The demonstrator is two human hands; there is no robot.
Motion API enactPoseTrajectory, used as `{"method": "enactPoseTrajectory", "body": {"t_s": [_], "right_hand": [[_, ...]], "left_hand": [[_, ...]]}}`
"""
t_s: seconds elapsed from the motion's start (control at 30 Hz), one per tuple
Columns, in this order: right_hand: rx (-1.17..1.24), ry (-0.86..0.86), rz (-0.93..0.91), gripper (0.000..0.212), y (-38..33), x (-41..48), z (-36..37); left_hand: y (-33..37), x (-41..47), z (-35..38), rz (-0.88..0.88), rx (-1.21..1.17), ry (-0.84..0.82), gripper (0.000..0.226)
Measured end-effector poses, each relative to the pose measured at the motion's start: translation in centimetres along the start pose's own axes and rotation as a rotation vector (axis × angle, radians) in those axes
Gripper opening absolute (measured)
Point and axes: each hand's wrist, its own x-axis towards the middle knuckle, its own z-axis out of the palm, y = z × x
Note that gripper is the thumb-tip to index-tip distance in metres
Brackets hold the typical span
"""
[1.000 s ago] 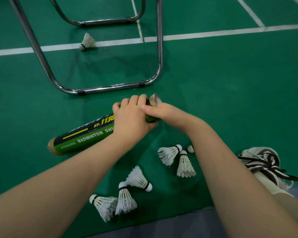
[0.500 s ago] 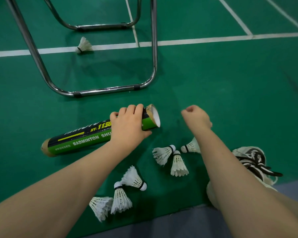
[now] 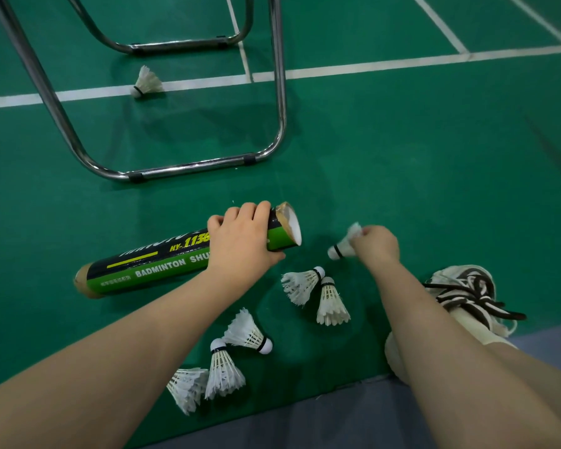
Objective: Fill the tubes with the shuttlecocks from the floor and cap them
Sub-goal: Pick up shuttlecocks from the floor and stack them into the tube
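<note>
Since the earlier picture, the right hand has lifted a shuttlecock off the floor. Its fingers pinch the feathers, with the cork pointing toward the tube. Nearest to the person lie three loose shuttlecocks, and a pair just beyond them. Further on, the left hand curls round the tube, which lies with its open mouth facing the right hand. Farthest, a lone shuttlecock rests under the chair frame. I judge that much is left: six more to collect, and no cap is visible.
</note>
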Motion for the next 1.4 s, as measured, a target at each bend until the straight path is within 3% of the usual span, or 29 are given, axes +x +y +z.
{"method": "enactPoseTrajectory", "body": {"t_s": [0.1,0.2,0.33,0.5,0.73,0.87,0.93,1.0,1.17,1.23,1.33,1.4], "right_hand": [[0.397,0.064,-0.226,0.024,-2.8,-0.9,-2.5],[0.845,-0.014,-0.444,0.023,-5.9,-2.7,-5.4],[0.692,-0.08,-0.675,0.024,-8.7,-5.2,-5.4],[0.335,-0.113,-0.779,0.027,-10.4,-8.2,-2.2],[0.46,-0.622,-0.617,0.047,-13.0,-10.2,-1.2],[0.4,-0.897,-0.691,0.019,-13.7,-10.9,0.4],[0.348,-0.965,-0.709,0.017,-13.6,-11.3,1.3],[0.324,-0.917,-0.696,0.022,-13.3,-11.4,1.8],[0.349,-0.434,-0.698,0.013,-11.7,-10.0,1.7],[0.099,-0.325,-0.697,0.01,-10.2,-8.8,2.1],[-0.502,-0.281,-0.671,0.043,-7.3,-7.4,4.3],[-0.691,-0.302,-0.583,0.052,-5.5,-7.3,5.8]], "left_hand": [[-0.3,0.4,-0.3,-0.007,0.005,0.01,0.078],[-1.0,0.8,-0.8,-0.028,0.013,0.027,0.077],[-2.1,1.0,-1.3,-0.065,0.007,0.051,0.075],[-2.7,1.1,-1.6,-0.085,-0.016,0.087,0.076],[-5.3,0.5,-2.2,-0.103,-0.016,0.128,0.077],[-5.9,-0.3,-2.4,-0.072,-0.015,0.086,0.077],[-6.3,-0.9,-2.3,-0.069,-0.012,0.086,0.076],[-6.8,-1.5,-1.9,-0.06,-0.006,0.091,0.076],[-8.1,-2.5,-1.4,-0.068,0.04,0.065,0.076],[-8.7,-2.8,-1.4,-0.086,0.049,0.045,0.077],[-9.2,-3.3,-1.3,-0.101,0.059,0.029,0.076],[-9.1,-3.5,-1.2,-0.096,0.06,0.021,0.076]]}}
